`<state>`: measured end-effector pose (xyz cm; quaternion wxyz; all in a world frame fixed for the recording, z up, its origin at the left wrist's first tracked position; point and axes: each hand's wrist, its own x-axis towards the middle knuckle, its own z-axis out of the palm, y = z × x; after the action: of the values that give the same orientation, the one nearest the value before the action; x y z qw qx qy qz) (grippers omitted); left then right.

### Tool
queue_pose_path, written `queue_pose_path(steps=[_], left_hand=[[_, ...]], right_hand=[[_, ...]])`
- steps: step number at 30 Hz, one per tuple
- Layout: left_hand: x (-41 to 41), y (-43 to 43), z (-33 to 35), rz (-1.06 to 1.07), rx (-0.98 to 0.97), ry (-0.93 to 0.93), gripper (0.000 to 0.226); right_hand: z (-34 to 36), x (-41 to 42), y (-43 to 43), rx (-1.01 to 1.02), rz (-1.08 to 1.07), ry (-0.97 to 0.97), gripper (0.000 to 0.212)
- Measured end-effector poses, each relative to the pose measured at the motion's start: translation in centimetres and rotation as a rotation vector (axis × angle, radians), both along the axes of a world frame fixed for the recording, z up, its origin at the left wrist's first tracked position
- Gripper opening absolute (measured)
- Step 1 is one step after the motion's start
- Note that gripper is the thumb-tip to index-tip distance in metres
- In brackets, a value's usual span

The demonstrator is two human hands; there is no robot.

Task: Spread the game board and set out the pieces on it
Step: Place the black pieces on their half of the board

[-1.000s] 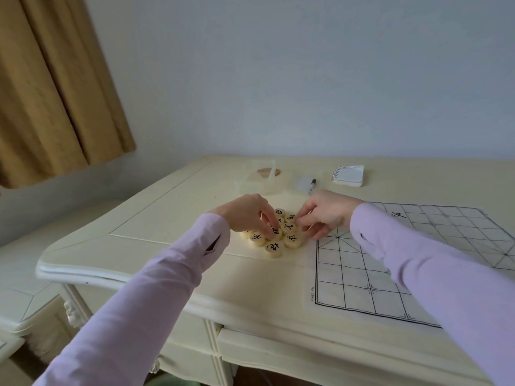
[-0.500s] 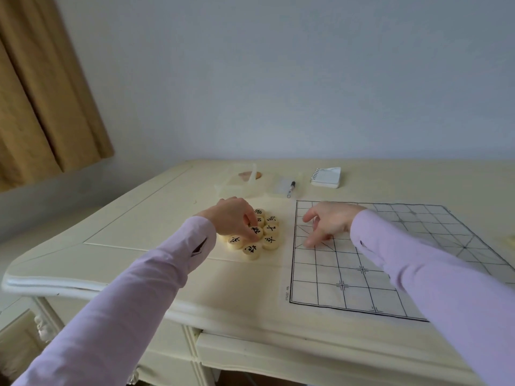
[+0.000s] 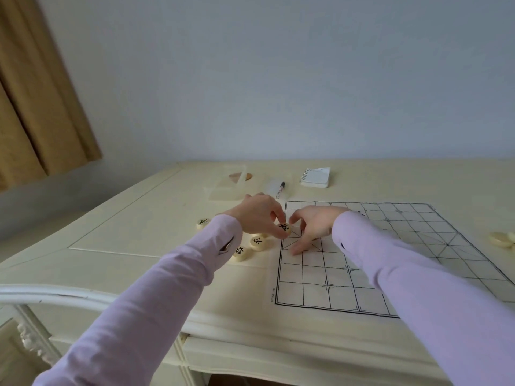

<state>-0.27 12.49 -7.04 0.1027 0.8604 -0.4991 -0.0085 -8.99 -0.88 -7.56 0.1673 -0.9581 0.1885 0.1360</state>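
A white game board [image 3: 362, 274] with a black grid lies spread flat on the cream table. My left hand [image 3: 257, 217] pinches one round cream piece [image 3: 284, 227] with a black character, held at the board's left edge. My right hand [image 3: 313, 225] hovers just right of it over the board, thumb and fingers spread, fingertips touching the sheet. Loose pieces lie left of the board: one [image 3: 257, 243], another [image 3: 239, 252], and a third [image 3: 203, 222] farther left. Others are hidden under my left hand.
A clear plastic box [image 3: 227, 188] stands at the back, with a pen [image 3: 280, 189] and a small spiral notepad [image 3: 316, 176] beside it. More cream pieces [image 3: 501, 239] sit past the board's right side. The table's front edge [image 3: 83, 296] curves at near left.
My left hand has lifted one piece from the pile and carried it right to the board's edge. The right hand stayed on the board and opened towards the piece. The pile has scattered.
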Motion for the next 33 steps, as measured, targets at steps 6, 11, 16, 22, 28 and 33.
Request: queue_pose_path(steps=[6, 11, 16, 22, 28, 33], left_hand=[[0.2, 0.1, -0.3, -0.002, 0.046, 0.039, 0.046], [2.4, 2.5, 0.9, 0.057, -0.088, 0.001, 0.037], [5.0, 5.7, 0.3, 0.199, -0.122, -0.050, 0.026], [4.7, 8.3, -0.3, 0.142, -0.099, 0.056, 0.027], [5.7, 10.0, -0.1, 0.154, 0.008, 0.077, 0.016], [6.5, 9.6, 0.6, 0.218, -0.105, 0.064, 0.024]], right_hand=[[0.4, -0.2, 0.5, -0.037, 0.007, 0.015, 0.091], [0.7, -0.3, 0.6, -0.022, 0.000, 0.027, 0.088], [2.5, 0.4, 2.3, -0.025, -0.034, -0.257, 0.060], [2.6, 3.4, 4.9, -0.011, -0.005, -0.381, 0.022], [1.3, 5.0, 5.4, 0.005, 0.028, -0.320, 0.033], [1.1, 5.0, 5.8, 0.002, 0.018, -0.255, 0.039]])
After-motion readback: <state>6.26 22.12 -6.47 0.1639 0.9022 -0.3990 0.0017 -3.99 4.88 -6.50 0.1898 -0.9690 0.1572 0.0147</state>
